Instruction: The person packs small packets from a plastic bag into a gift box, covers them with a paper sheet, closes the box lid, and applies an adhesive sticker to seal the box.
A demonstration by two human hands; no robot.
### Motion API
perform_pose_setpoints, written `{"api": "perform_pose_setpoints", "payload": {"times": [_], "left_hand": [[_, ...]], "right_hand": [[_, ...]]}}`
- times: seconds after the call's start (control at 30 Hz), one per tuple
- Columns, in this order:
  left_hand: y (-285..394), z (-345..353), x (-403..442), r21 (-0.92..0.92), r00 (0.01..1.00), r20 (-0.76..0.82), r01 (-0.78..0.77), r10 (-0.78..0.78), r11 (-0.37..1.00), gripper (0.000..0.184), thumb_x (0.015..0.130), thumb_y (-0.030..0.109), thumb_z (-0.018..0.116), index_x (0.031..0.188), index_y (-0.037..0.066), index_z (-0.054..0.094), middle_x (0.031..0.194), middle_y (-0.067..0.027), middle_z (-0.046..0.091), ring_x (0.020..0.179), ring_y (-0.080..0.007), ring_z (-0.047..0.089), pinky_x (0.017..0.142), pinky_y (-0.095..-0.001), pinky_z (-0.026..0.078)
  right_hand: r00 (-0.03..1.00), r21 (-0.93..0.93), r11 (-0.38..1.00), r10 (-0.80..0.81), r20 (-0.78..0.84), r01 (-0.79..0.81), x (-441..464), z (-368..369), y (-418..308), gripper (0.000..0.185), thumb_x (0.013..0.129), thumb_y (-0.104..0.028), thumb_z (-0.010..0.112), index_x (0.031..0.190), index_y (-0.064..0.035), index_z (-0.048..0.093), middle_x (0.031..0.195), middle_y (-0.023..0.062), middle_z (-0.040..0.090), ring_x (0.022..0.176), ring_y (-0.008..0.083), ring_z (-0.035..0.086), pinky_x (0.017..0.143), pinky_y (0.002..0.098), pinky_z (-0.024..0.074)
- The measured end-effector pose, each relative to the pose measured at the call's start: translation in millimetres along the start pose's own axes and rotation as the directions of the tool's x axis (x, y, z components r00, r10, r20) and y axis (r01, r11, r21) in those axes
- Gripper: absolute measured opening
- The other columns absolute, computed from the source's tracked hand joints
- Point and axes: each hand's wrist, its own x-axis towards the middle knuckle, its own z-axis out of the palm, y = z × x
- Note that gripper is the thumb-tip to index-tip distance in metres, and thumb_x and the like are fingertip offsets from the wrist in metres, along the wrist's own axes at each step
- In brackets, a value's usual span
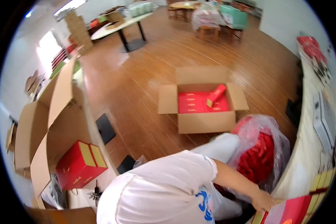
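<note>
My head is turned, so my white-shirted shoulder fills the bottom middle of the head view. From the sleeve, my left arm reaches toward the lower right. My left hand [263, 201] is at the near edge of a red gift box [296, 209], fingers bent down over that edge; the fingertips are hidden. Beside it are several boxes with yellow sides [323, 181]. By my leg lies a clear plastic bag [278, 149] filled with red cloth-like items [255, 160]. My right hand does not show.
An open carton [207, 123] on the wooden floor holds red boxes, one lying tilted on top [215, 95]. Left, a table carries large open cartons [59, 93] and red-and-yellow boxes [76, 168]. A round-ended white table [115, 28] stands farther back. A white device [323, 119] sits at right.
</note>
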Motion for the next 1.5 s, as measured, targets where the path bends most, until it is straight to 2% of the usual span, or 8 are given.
{"api": "perform_pose_setpoints", "payload": {"times": [0.07,0.1,0.13,0.17,0.3,0.53,1.3,1.5], "left_hand": [[36.7,-57.9,5.1,-0.039,0.922,0.286,0.284,-0.262,0.958,0.052,0.089,0.038,0.051,0.113,-0.009,0.055,0.118,-0.0276,0.056,0.119,-0.0412,0.047,0.101,-0.0465,0.038],[27.5,-40.0,-1.8,-0.108,0.970,-0.003,0.242,-0.244,0.964,0.057,0.092,0.039,0.048,0.123,-0.009,0.048,0.119,-0.0285,0.056,0.116,-0.0393,0.050,0.100,-0.0444,0.040],[16.2,-22.9,-8.7,-0.142,0.934,-0.292,0.170,-0.206,0.975,0.062,0.095,0.040,0.044,0.133,-0.009,0.041,0.119,-0.0294,0.055,0.113,-0.0375,0.054,0.098,-0.0422,0.042],[29.6,-67.2,-3.4,-0.384,0.925,0.049,0.366,-0.377,0.848,0.054,0.092,0.030,0.050,0.135,-0.002,0.045,0.126,-0.0235,0.055,0.117,-0.0359,0.052,0.100,-0.0409,0.041],[6.0,-46.6,-15.2,-0.472,0.885,-0.106,0.356,-0.453,0.806,0.049,0.101,0.037,0.037,0.128,-0.001,0.053,0.127,-0.0182,0.057,0.121,-0.0311,0.052,0.104,-0.0397,0.037],[13.9,-57.1,3.4,-0.555,0.768,-0.163,0.448,-0.620,0.701,0.037,0.102,0.022,0.036,0.128,-0.001,0.049,0.129,-0.0127,0.054,0.124,-0.0225,0.047,0.107,-0.0340,0.032],[-21.0,-37.0,61.3,-0.533,0.726,0.074,0.608,-0.683,0.589,0.067,0.100,0.030,0.046,0.149,0.000,0.010,0.148,-0.0223,0.027,0.140,-0.0278,0.024,0.113,-0.0372,0.021],[-3.1,-48.9,85.3,-0.658,0.634,0.115,0.626,-0.765,0.419,0.058,0.102,0.033,0.039,0.148,0.004,0.020,0.148,-0.0177,0.029,0.138,-0.0254,0.027,0.112,-0.0351,0.023]], "right_hand": [[0.977,-0.030,0.978,0.208,0.055,-0.206,-21.1,1.0,10.3,0.029,0.093,-0.008,0.047,0.111,0.0072,0.064,0.120,0.0204,0.062,0.115,0.0338,0.058,0.103,0.0412,0.0414],[0.996,0.073,0.997,-0.030,0.090,0.024,-81.1,49.3,108.5,0.043,0.087,-0.007,0.047,0.128,0.0039,0.054,0.135,0.0161,0.053,0.128,0.0354,0.047,0.108,0.0445,0.0343],[0.974,-0.091,0.981,0.184,0.129,-0.173,-50.3,13.8,50.1,0.048,0.081,0.000,0.047,0.128,0.0002,0.055,0.134,0.0152,0.054,0.126,0.0363,0.048,0.107,0.0444,0.0346],[0.964,-0.164,0.960,0.245,0.102,-0.227,-34.9,3.5,32.9,0.053,0.077,0.006,0.045,0.127,-0.0034,0.057,0.132,0.0143,0.056,0.123,0.0356,0.051,0.105,0.0442,0.0368],[0.944,-0.241,0.915,0.297,-0.142,-0.324,-1.6,-8.0,15.8,0.045,0.074,0.010,0.052,0.115,-0.0049,0.065,0.119,0.0120,0.063,0.114,0.0302,0.058,0.097,0.0409,0.0439],[0.929,-0.116,0.933,0.353,0.109,-0.341,-3.0,6.3,15.1,0.041,0.070,0.000,0.062,0.111,-0.0023,0.064,0.117,0.0116,0.063,0.109,0.0285,0.059,0.092,0.0406,0.0480],[0.856,-0.048,0.857,0.514,0.053,-0.512,-17.2,-6.4,29.6,0.037,0.083,-0.020,0.066,0.115,-0.0015,0.063,0.122,0.0126,0.061,0.109,0.0317,0.057,0.092,0.0415,0.0450],[0.620,-0.284,0.606,0.783,0.048,-0.743,-47.7,5.9,41.5,0.058,0.090,-0.030,0.058,0.133,0.0062,0.042,0.136,0.0328,0.040,0.121,0.0489,0.043,0.101,0.0487,0.0399]]}}
